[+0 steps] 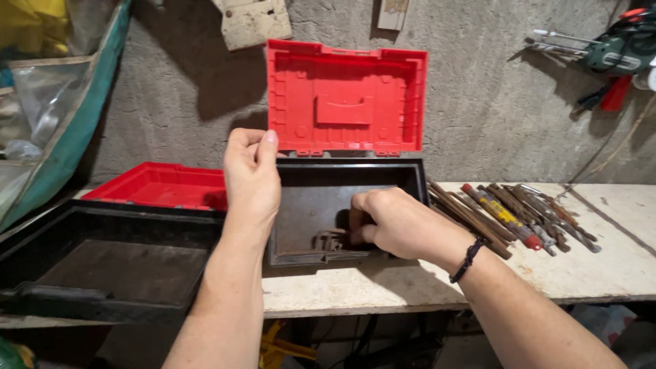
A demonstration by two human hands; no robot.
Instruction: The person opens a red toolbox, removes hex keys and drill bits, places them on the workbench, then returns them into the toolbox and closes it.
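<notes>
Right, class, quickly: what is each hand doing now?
Left hand: gripping the toolbox at its left rear edge.
Right hand: inside the toolbox, fingers curled; contents unclear.

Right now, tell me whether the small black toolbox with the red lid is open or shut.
Open. The red lid stands upright against the wall, and the right hand reaches inside the small black toolbox.

Up on the concrete wall, a pale, worn card-like plate (256, 22) hangs crooked at the top edge, left of centre above the red lid, and a smaller pale tag (391, 14) hangs just to its right, cut off by the frame. Down on the bench, among the rusty drill bits at the right, one bit wears a yellow label sleeve (497, 209) with a red band near its tip. No screens anywhere in view.
</notes>
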